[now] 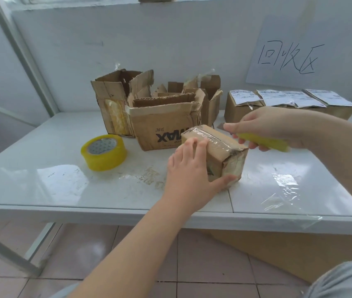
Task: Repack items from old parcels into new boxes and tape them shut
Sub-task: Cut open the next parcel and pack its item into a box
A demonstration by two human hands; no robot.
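Observation:
A small taped cardboard parcel [220, 151] lies on the white table [42, 186]. My left hand [190, 175] holds it, fingers across its top and thumb at its near lower corner. My right hand [267, 127] grips a yellow utility knife [265, 143] just right of the parcel, its blade tip [220, 125] above the parcel's far end. A roll of yellow tape [104, 152] sits to the left.
Several torn, open cardboard boxes [162, 123] stand behind the parcel. Boxes with shipping labels [286, 104] sit at the back right under a handwritten paper sign [289, 59]. Loose clear tape [286, 190] lies at the table's right front. A flat cardboard sheet [278, 252] lies on the floor.

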